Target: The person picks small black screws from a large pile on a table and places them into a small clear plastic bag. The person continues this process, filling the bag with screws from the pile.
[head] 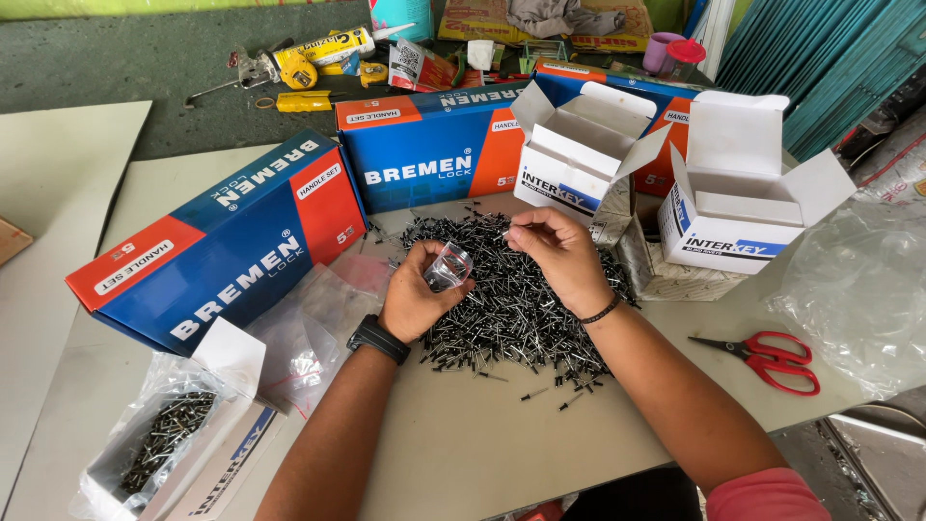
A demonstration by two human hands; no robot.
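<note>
Holding a small clear plastic bag (pixel 449 266) upright in our left hand (pixel 417 299), we had the fingers curled closed round its lower half, thumb across the front, so the mouth stood free just above the fingertips. Our right hand (pixel 558 253) hovered just beside that mouth, thumb and forefinger pinched together on what looked like one or two thin rivets, though the piece itself was too small for us to be sure. We judged the bag to be light, soft and slippery, likely to crumple or fold shut if squeezed high, so the grip low on its body seemed the sound one. The blind rivets (pixel 511 299) lay in a dark heap directly under and beyond both hands; each seemed stiff, light and smooth, prone to roll and scatter, best taken by the thin stem between two fingertips. A few strays lay towards our wrists. Beyond the fingers stood two open white cartons (pixel 579 154), the other one (pixel 738 183) to the right, and blue and orange boxes (pixel 231 246) hemmed the left. Red scissors (pixel 767 357) lay well apart to the right of our right forearm. Bare table (pixel 463 444) nearer us than the wrists gave the most open room, with its edge close below.
</note>
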